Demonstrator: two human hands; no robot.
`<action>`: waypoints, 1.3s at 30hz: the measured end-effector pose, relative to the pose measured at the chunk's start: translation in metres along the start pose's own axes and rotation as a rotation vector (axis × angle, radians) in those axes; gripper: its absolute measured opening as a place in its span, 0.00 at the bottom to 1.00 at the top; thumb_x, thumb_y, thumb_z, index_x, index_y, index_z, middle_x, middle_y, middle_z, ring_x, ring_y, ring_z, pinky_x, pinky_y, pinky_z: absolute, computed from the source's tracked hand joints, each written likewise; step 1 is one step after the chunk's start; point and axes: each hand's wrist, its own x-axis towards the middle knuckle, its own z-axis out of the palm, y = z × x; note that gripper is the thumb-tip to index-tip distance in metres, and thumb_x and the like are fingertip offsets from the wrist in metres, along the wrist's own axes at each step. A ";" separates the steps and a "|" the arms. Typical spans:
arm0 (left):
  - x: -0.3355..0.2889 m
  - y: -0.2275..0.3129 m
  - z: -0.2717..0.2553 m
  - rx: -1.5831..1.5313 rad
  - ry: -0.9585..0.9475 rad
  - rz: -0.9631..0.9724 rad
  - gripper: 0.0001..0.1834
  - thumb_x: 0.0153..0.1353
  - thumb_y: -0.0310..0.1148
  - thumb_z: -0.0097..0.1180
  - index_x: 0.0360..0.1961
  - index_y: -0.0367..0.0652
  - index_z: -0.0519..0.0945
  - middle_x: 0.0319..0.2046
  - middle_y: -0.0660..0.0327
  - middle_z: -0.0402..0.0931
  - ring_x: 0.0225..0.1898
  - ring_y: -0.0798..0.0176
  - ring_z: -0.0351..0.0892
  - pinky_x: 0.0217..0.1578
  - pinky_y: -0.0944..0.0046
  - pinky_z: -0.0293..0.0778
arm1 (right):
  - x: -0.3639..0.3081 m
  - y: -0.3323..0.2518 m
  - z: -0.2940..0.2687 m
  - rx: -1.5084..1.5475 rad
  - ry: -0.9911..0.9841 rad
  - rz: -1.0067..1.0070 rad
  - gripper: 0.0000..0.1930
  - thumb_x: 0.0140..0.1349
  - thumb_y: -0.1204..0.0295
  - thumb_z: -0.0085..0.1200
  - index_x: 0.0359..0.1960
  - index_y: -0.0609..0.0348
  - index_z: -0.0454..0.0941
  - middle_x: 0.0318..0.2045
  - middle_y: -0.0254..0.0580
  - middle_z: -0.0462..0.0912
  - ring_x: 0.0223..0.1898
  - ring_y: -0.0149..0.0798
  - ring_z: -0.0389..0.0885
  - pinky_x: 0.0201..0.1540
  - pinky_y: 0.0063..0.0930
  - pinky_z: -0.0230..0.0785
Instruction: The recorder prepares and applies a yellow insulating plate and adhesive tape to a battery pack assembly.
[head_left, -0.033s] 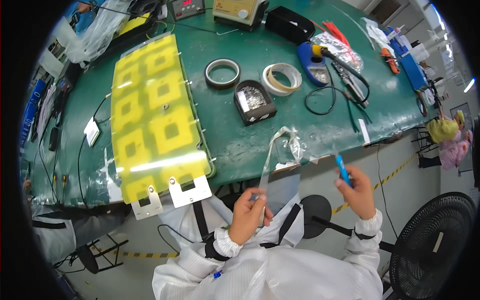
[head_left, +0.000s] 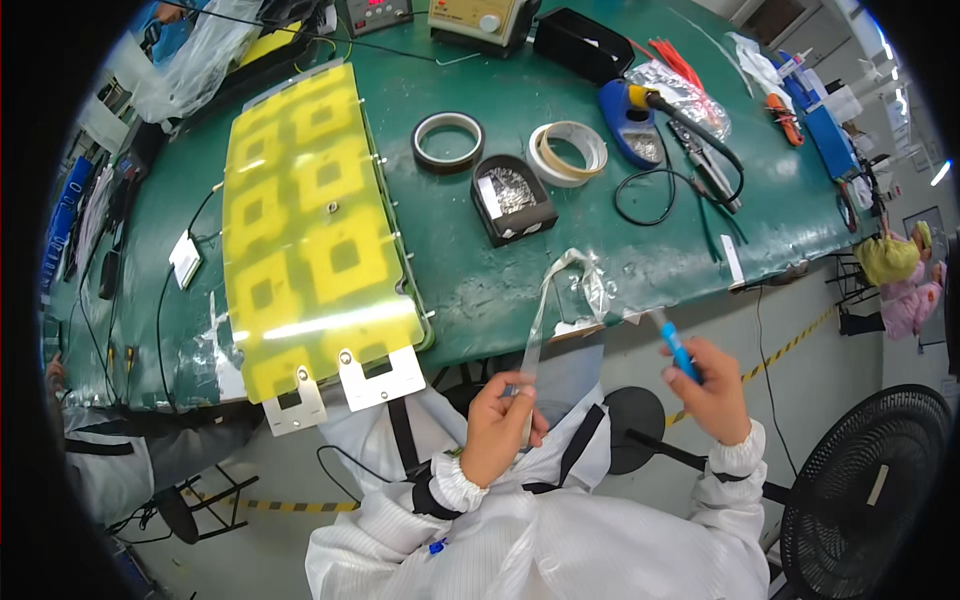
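Observation:
My left hand (head_left: 502, 420) is closed, pinching the lower end of a clear plastic strip (head_left: 538, 335). From there the strip runs up over the table edge to a crumpled, shiny part (head_left: 592, 283) lying on the green tabletop. To the right, my right hand (head_left: 712, 388) grips a slim blue-handled cutter (head_left: 675, 349), apart from the strip. Its pale, thin tip points up and left near the table's front edge; the tip is too blurred to make out fully. A black tray of small metal parts (head_left: 513, 198) stands beyond the strip.
On the left lies a long yellow panel (head_left: 290, 225) with metal brackets (head_left: 382, 378) overhanging the edge. Tape rolls (head_left: 449, 143), a soldering iron stand (head_left: 630, 125) and pliers (head_left: 705, 170) sit farther back. A black fan (head_left: 865, 490) stands at lower right.
My right hand has shifted slightly left with the cutter, whose tip has swung left and a little toward me. My left hand keeps its pinch on the strip almost in place.

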 end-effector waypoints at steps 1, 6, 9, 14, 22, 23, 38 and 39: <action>-0.001 0.001 0.002 -0.031 0.047 0.007 0.12 0.69 0.33 0.51 0.48 0.37 0.73 0.21 0.56 0.78 0.17 0.66 0.76 0.21 0.68 0.73 | -0.001 -0.004 0.007 -0.234 -0.057 -0.344 0.13 0.60 0.77 0.57 0.48 0.59 0.77 0.25 0.37 0.75 0.21 0.28 0.72 0.22 0.24 0.64; -0.001 0.002 0.006 0.005 0.114 0.032 0.10 0.69 0.33 0.52 0.43 0.36 0.75 0.19 0.57 0.78 0.16 0.67 0.75 0.20 0.69 0.73 | -0.005 -0.033 0.035 -0.817 -0.043 -0.827 0.18 0.56 0.71 0.63 0.50 0.54 0.79 0.19 0.37 0.69 0.17 0.35 0.72 0.19 0.26 0.61; -0.001 0.002 0.007 0.004 0.131 0.026 0.10 0.68 0.34 0.53 0.41 0.35 0.76 0.19 0.57 0.78 0.16 0.67 0.75 0.18 0.69 0.72 | -0.004 -0.040 0.040 -0.933 -0.081 -0.905 0.18 0.56 0.70 0.62 0.49 0.54 0.79 0.16 0.31 0.66 0.16 0.33 0.72 0.17 0.28 0.61; -0.003 0.001 0.007 -0.012 0.146 0.044 0.10 0.68 0.34 0.53 0.40 0.35 0.76 0.18 0.58 0.77 0.15 0.68 0.75 0.17 0.71 0.71 | -0.001 -0.052 0.046 -1.011 -0.139 -0.918 0.17 0.54 0.70 0.64 0.47 0.52 0.79 0.17 0.29 0.68 0.16 0.33 0.73 0.17 0.29 0.62; 0.000 0.003 0.009 0.085 0.134 0.065 0.11 0.68 0.34 0.53 0.40 0.35 0.76 0.17 0.60 0.77 0.15 0.71 0.74 0.16 0.71 0.69 | 0.014 -0.047 0.070 -1.168 -0.188 -0.878 0.17 0.51 0.73 0.57 0.44 0.59 0.77 0.18 0.33 0.73 0.17 0.37 0.76 0.17 0.31 0.64; -0.002 0.005 0.009 0.088 0.130 0.060 0.11 0.68 0.34 0.53 0.40 0.35 0.76 0.17 0.60 0.77 0.15 0.71 0.74 0.16 0.71 0.69 | 0.020 -0.044 0.073 -1.159 -0.209 -0.882 0.15 0.50 0.73 0.55 0.41 0.62 0.77 0.18 0.36 0.76 0.17 0.40 0.78 0.17 0.32 0.65; 0.002 0.023 -0.013 0.136 0.024 -0.075 0.11 0.68 0.34 0.54 0.38 0.36 0.79 0.15 0.65 0.75 0.14 0.76 0.69 0.16 0.73 0.67 | 0.011 -0.018 0.060 -0.798 -0.150 -0.967 0.18 0.55 0.69 0.64 0.49 0.51 0.77 0.16 0.32 0.64 0.15 0.36 0.70 0.16 0.31 0.61; 0.000 0.024 -0.012 0.126 0.030 -0.076 0.11 0.68 0.35 0.53 0.38 0.36 0.80 0.15 0.65 0.74 0.14 0.75 0.70 0.15 0.73 0.67 | 0.013 -0.017 0.061 -0.793 -0.150 -0.950 0.18 0.56 0.69 0.63 0.49 0.51 0.77 0.16 0.31 0.65 0.15 0.36 0.70 0.16 0.31 0.61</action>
